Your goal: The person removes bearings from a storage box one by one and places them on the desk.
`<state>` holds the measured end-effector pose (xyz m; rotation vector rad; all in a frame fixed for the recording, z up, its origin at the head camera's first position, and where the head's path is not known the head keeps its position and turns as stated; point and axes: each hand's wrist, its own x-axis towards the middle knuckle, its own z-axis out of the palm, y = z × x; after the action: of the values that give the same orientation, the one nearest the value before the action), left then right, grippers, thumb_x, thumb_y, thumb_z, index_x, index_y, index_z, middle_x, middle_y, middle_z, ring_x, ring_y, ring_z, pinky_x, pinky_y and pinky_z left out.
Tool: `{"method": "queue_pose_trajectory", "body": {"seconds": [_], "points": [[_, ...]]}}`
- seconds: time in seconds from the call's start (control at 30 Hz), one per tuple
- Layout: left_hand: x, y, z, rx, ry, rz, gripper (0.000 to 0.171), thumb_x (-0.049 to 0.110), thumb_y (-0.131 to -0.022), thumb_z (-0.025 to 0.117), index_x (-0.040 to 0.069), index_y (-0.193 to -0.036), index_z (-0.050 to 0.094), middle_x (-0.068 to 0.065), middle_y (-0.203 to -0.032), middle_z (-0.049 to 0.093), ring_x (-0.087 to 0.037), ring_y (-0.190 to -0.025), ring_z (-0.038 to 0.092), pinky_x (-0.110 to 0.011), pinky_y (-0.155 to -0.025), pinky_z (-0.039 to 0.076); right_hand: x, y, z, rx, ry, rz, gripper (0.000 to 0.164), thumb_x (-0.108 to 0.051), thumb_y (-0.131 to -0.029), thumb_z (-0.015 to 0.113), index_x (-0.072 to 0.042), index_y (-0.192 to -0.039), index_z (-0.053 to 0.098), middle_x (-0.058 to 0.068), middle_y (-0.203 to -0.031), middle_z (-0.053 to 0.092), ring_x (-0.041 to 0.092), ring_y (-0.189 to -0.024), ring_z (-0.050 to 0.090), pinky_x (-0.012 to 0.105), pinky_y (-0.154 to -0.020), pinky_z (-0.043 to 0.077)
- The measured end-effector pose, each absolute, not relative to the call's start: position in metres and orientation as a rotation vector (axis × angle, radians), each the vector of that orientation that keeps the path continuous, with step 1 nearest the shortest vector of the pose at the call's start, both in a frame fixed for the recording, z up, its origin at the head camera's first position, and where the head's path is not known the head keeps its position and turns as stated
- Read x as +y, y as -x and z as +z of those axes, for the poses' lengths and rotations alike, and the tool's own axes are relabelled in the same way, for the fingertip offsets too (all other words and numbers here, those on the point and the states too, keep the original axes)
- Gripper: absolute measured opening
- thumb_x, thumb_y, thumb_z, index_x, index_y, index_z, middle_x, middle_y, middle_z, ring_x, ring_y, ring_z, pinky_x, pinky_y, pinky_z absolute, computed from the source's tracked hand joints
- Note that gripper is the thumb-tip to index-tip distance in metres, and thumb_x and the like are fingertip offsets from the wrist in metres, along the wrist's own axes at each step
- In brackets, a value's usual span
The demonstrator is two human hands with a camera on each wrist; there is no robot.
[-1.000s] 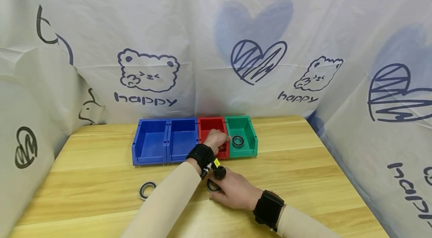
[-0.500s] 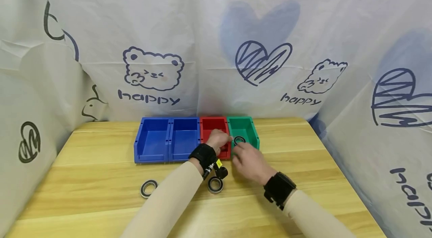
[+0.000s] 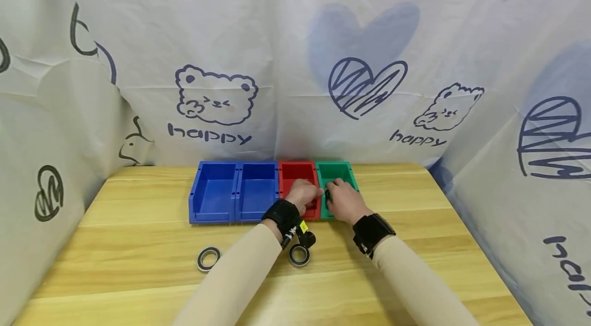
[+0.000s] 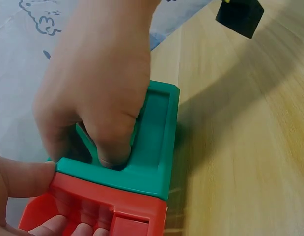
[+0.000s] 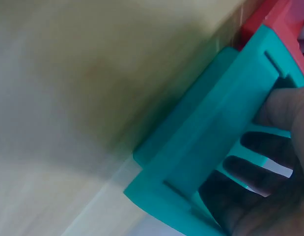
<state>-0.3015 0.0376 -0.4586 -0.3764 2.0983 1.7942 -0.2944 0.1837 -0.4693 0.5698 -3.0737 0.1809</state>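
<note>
My left hand (image 3: 302, 195) is at the red bin (image 3: 297, 168). In the left wrist view its thumb lies at the wall shared with the green bin (image 4: 152, 147) and its fingers curl inside the red bin, gripping that wall. My right hand (image 3: 346, 203) reaches down into the green bin. Its fingers bend round a black-sealed ball bearing (image 3: 328, 195), mostly hidden by the hand; only a dark sliver shows. The right wrist view shows the fingers inside the bin but not the bearing.
Two blue bins (image 3: 214, 192) stand joined to the red one's left. On the wooden table (image 3: 138, 244) lie a bearing (image 3: 209, 259) at the left and another bearing (image 3: 299, 255) below the left wrist's camera. A patterned white cloth (image 3: 295, 126) hangs behind.
My right hand has left the bearing near the left wrist, moved up and right, and gone into the green bin, closing on the bearing there. The left hand has stayed at the red bin.
</note>
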Motion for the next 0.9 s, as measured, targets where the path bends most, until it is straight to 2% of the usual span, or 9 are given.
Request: {"method": "queue_pose_trajectory", "body": {"seconds": [0.13, 0.3, 0.4, 0.5, 0.53, 0.63, 0.77, 0.83, 0.9], "points": [[0.036, 0.298, -0.457, 2.077, 0.368, 1.832, 0.052, 0.011, -0.088, 0.068, -0.001, -0.135, 0.05, -0.012, -0.141, 0.045, -0.03, -0.111, 0.05, -0.041, -0.09, 0.048, 0.18, 0.299, -0.468, -3.116, -0.556, 0.2, 0.046, -0.017, -0.089, 0.068, -0.001, -0.13, 0.055, 0.02, -0.128, 0.052, 0.036, -0.113, 0.054, 0.046, -0.092, 0.048], [0.036, 0.297, -0.456, 2.074, 0.35, 1.845, 0.048, 0.011, -0.089, 0.067, -0.002, -0.132, 0.052, -0.01, -0.147, 0.039, -0.029, -0.12, 0.045, -0.041, -0.093, 0.047, 0.178, 0.305, -0.468, -3.132, -0.557, 0.169, 0.045, -0.017, -0.088, 0.067, -0.003, -0.129, 0.057, 0.018, -0.122, 0.055, 0.032, -0.106, 0.057, 0.045, -0.087, 0.05], [0.038, 0.299, -0.457, 2.086, 0.338, 1.807, 0.041, 0.013, -0.089, 0.068, -0.001, -0.126, 0.057, -0.011, -0.127, 0.055, -0.025, -0.093, 0.053, -0.03, -0.071, 0.048, 0.179, 0.31, -0.469, -3.153, -0.516, 0.153, 0.045, -0.014, -0.085, 0.066, -0.004, -0.128, 0.058, 0.017, -0.12, 0.057, 0.031, -0.104, 0.057, 0.047, -0.085, 0.051], [0.038, 0.3, -0.46, 2.11, 0.348, 1.771, 0.041, 0.014, -0.089, 0.068, 0.0, -0.126, 0.057, -0.011, -0.12, 0.057, -0.022, -0.082, 0.05, -0.026, -0.061, 0.042, 0.178, 0.313, -0.47, -3.208, -0.478, 0.14, 0.049, -0.014, -0.084, 0.065, -0.006, -0.132, 0.056, 0.017, -0.124, 0.055, 0.031, -0.107, 0.056, 0.049, -0.085, 0.051], [0.038, 0.301, -0.46, 2.111, 0.354, 1.759, 0.042, 0.014, -0.088, 0.068, 0.0, -0.127, 0.057, -0.011, -0.119, 0.058, -0.021, -0.08, 0.048, -0.026, -0.058, 0.04, 0.177, 0.313, -0.47, -3.224, -0.467, 0.135, 0.05, -0.014, -0.084, 0.066, -0.006, -0.132, 0.056, 0.018, -0.125, 0.054, 0.031, -0.107, 0.056, 0.05, -0.084, 0.051], [0.037, 0.301, -0.461, 2.108, 0.37, 1.742, 0.052, 0.013, -0.089, 0.067, 0.0, -0.136, 0.049, -0.013, -0.131, 0.051, -0.021, -0.084, 0.048, -0.024, -0.056, 0.038, 0.174, 0.314, -0.471, -3.273, -0.442, 0.151, 0.051, -0.014, -0.086, 0.064, -0.006, -0.135, 0.053, 0.019, -0.131, 0.051, 0.032, -0.113, 0.054, 0.051, -0.087, 0.05], [0.036, 0.302, -0.46, 2.097, 0.371, 1.71, 0.056, 0.014, -0.089, 0.067, 0.003, -0.14, 0.046, -0.012, -0.123, 0.056, -0.018, -0.058, 0.035, -0.028, -0.046, 0.018, 0.173, 0.314, -0.472, -3.299, -0.434, 0.19, 0.049, -0.012, -0.088, 0.063, -0.005, -0.135, 0.053, 0.02, -0.131, 0.051, 0.033, -0.114, 0.053, 0.049, -0.088, 0.049], [0.036, 0.304, -0.459, 2.108, 0.369, 1.695, 0.056, 0.015, -0.089, 0.068, 0.005, -0.14, 0.047, -0.008, -0.124, 0.055, -0.017, -0.056, 0.029, -0.029, -0.045, 0.017, 0.174, 0.316, -0.472, -3.299, -0.442, 0.193, 0.047, -0.01, -0.088, 0.063, -0.005, -0.133, 0.054, 0.02, -0.128, 0.052, 0.031, -0.111, 0.054, 0.047, -0.088, 0.049], [0.036, 0.305, -0.459, 2.111, 0.371, 1.675, 0.053, 0.017, -0.089, 0.068, 0.007, -0.138, 0.05, -0.008, -0.117, 0.058, -0.017, -0.054, 0.022, -0.029, -0.045, 0.016, 0.175, 0.317, -0.473, -3.299, -0.47, 0.187, 0.044, -0.01, -0.087, 0.063, -0.005, -0.13, 0.056, 0.019, -0.124, 0.054, 0.03, -0.108, 0.055, 0.045, -0.088, 0.049]]}}
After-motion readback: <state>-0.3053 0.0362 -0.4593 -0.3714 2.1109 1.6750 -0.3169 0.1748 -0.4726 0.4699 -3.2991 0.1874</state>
